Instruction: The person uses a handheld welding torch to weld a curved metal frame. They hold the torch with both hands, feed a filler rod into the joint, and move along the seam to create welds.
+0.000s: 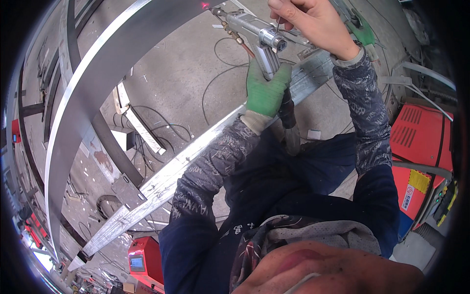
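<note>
My left hand [267,88], in a green work glove, grips the handle of a handheld laser welding gun [253,26]. The gun points up and left, and a red light spot [205,5] glows near its nozzle, beside a large curved metal strip [106,55]. Above the gun's rear end is my bare right hand [308,20]. Its fingers pinch a thin metal rod [278,25], perhaps a hex key, whose lower end meets the rear housing. A thick dark hose [288,114] runs down from the handle between my legs.
A long metal beam [205,141] crosses diagonally below my left forearm. A green glove [363,31] lies at the upper right. Red machines stand at right [418,136] and lower left [147,253]. Loose cables [205,92] and scraps cover parts of the concrete floor.
</note>
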The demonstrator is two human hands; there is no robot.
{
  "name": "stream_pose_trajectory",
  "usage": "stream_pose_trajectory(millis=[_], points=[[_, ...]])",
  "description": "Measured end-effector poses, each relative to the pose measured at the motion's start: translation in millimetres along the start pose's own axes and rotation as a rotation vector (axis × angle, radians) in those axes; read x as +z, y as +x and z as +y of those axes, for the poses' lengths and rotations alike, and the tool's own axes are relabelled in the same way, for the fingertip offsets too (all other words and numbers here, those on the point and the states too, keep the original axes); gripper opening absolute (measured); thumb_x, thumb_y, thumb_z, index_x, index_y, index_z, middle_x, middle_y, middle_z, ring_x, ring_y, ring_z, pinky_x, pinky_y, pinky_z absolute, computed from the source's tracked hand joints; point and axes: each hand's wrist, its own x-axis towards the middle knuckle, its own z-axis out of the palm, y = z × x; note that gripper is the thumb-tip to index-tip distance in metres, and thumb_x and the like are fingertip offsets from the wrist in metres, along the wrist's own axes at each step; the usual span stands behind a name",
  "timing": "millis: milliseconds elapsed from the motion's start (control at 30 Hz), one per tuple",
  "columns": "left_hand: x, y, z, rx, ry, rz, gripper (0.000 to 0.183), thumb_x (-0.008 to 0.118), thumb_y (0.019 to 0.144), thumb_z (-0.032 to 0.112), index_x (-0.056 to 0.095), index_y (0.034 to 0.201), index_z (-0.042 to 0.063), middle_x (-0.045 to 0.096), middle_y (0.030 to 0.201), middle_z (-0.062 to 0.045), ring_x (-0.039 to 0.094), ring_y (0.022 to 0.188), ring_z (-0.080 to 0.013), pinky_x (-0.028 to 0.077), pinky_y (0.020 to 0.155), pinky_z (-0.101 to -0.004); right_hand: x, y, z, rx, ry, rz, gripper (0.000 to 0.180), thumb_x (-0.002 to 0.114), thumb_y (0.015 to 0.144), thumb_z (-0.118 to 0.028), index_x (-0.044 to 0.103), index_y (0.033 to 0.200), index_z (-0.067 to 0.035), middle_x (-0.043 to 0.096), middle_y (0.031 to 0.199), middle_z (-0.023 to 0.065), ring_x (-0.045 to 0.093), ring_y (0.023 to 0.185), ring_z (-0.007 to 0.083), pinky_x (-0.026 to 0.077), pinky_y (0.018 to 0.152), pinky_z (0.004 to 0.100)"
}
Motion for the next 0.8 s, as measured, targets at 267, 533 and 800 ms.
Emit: stream_pose_trajectory(millis=[267,533,800], points=[[0,0,-2,0.022,-0.016,-0.011,0.025,0.069,0.095,0.015,0.051,0.109,0.005,0.062,0.077,-0.006,0.058,0.059,-0.0112,0.048,0.051,-0.0255,11,0,-9,-0.063,-0.367,0.184,0.035,0.071,0.097,-0.023,0.064,0.073,0.002,0.053,0.059,0.0070,0.045,0.057,0.0092,0.038,0.053,0.0327],[0,-1,0,0.022,0.004,0.009,0.028,0.071,0.095,0.015,0.051,0.112,0.004,0.064,0.080,-0.006,0.060,0.064,-0.0112,0.049,0.054,-0.0257,-3,3,17,0.038,0.183,-0.137,0.023,0.058,0.108,-0.020,0.067,0.114,0.000,0.066,0.083,-0.0003,0.061,0.071,0.0067,0.049,0.063,0.0232],[-1,0,-5,0.022,-0.039,-0.006,0.028,0.070,0.096,0.014,0.051,0.114,0.004,0.064,0.081,-0.005,0.060,0.065,-0.0110,0.049,0.055,-0.0257,-27,12,42,0.087,0.463,-0.418,0.033,0.056,0.109,-0.022,0.061,0.133,-0.001,0.072,0.099,0.0048,0.068,0.083,0.0098,0.053,0.072,0.0237]])
